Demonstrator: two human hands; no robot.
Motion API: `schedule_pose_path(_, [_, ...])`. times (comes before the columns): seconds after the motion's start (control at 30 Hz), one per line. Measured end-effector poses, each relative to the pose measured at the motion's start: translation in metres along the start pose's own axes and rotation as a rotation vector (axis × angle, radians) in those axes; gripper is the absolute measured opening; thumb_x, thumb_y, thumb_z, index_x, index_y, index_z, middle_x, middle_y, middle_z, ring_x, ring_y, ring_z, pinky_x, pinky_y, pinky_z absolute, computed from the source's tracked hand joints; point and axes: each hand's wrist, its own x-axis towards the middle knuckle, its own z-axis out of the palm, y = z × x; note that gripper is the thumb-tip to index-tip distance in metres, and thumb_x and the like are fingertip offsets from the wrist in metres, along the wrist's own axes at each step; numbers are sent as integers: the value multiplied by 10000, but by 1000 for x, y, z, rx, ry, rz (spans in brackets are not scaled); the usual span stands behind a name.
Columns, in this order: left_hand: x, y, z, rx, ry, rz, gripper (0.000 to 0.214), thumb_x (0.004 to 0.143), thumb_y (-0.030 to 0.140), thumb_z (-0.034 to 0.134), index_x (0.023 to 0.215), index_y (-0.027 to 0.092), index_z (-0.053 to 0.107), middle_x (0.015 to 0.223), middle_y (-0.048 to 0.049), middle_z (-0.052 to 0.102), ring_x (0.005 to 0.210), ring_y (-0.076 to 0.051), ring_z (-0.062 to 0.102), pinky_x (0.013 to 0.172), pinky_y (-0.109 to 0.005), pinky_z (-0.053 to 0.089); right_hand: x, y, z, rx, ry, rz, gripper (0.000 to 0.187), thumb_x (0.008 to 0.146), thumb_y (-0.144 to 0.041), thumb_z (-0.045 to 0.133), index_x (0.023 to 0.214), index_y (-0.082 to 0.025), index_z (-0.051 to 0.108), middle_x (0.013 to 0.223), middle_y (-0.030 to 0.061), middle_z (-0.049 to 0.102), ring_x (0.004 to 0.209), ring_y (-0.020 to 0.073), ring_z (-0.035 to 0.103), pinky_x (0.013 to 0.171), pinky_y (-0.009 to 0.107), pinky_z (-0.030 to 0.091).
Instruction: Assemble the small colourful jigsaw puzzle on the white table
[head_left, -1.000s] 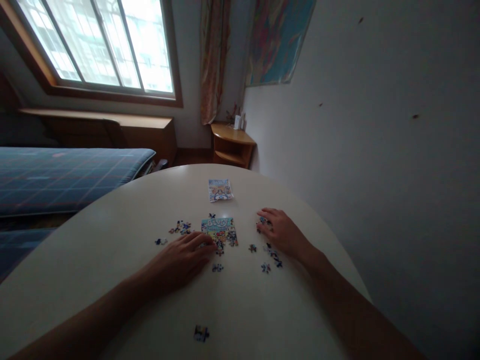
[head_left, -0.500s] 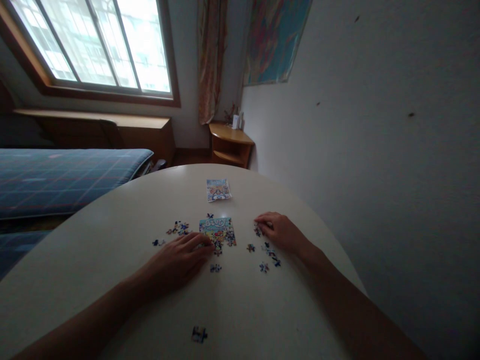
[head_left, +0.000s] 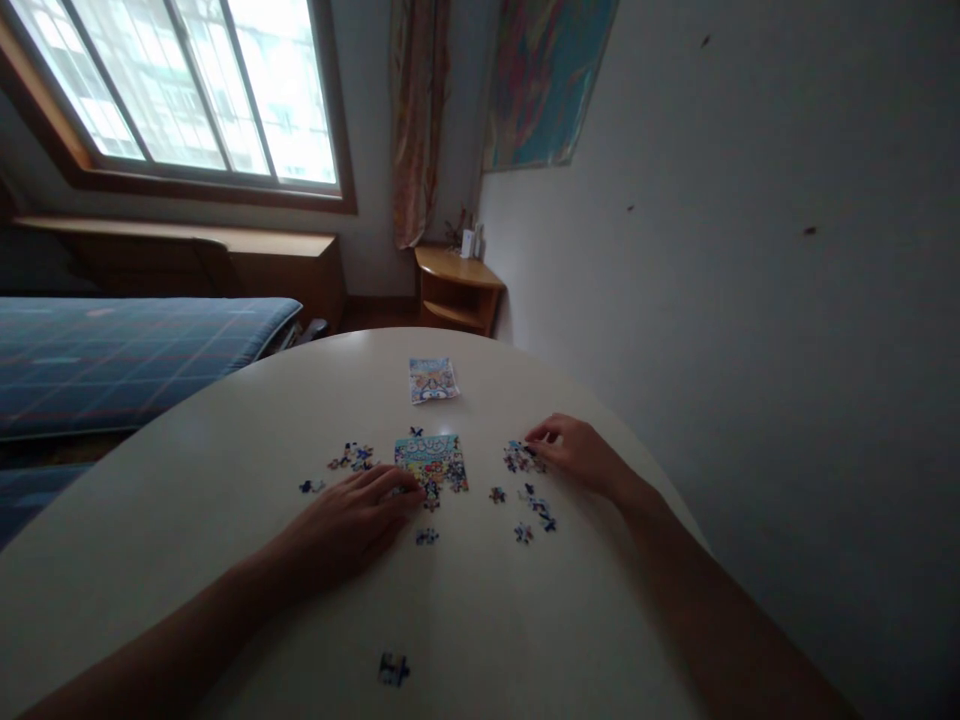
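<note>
A partly joined jigsaw puzzle (head_left: 427, 450) with a blue top lies flat mid-table, its lower edge uneven. My left hand (head_left: 367, 510) rests over its lower left corner, fingers curled and pressed together on the edge; the hand hides that corner. Right of the puzzle is a cluster of loose puzzle pieces (head_left: 517, 458). Over that cluster's right side my right hand (head_left: 574, 452) is bent, thumb and forefinger meeting at a piece whose outline I cannot make out. More pieces (head_left: 538, 507) lie just below, and a single piece (head_left: 497, 495) sits between them and the puzzle.
Loose pieces (head_left: 352, 456) lie left of the puzzle, and one joined piece (head_left: 394, 669) lies near me. A printed packet (head_left: 433, 381) is farther back on the round white table (head_left: 300, 400). A wall (head_left: 750, 350) runs along the right; a plaid mattress (head_left: 142, 350) is at left.
My right hand has shifted slightly right and lifted its fingers, uncovering the cluster of pieces under it. My left hand stays at the puzzle's corner. The whole view has shifted slightly.
</note>
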Motion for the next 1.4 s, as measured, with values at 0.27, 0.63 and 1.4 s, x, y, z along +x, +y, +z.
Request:
schedule_pose_path(0.27, [-1,-1,0,6,15,0,272,957,144,447,1175,223,588,1220,-76,593,1097,-210,579,898,-361,543,-5,-13,8,0,-102,-238,215,837,-259,699,1043,-246,756,1050,75,639,988,196,596,957,377,464])
schedule_pose_path(0.63, [1,0,0,18,-17,-6,277,945,124,444,1176,213,567,1223,-79,583,1073,-214,580,905,-379,540,-7,-22,7,-59,-123,-205,253,810,-267,728,1061,-252,757,1083,89,634,1009,216,590,958,392,463])
schedule_pose_path(1.4, [-2,-2,1,-12,4,-5,286,949,131,456,1191,223,576,1221,-76,588,1078,-207,585,903,-369,541,-2,-14,10,-125,-27,-88,168,861,-250,647,994,-182,724,1070,92,659,1012,216,598,959,350,435])
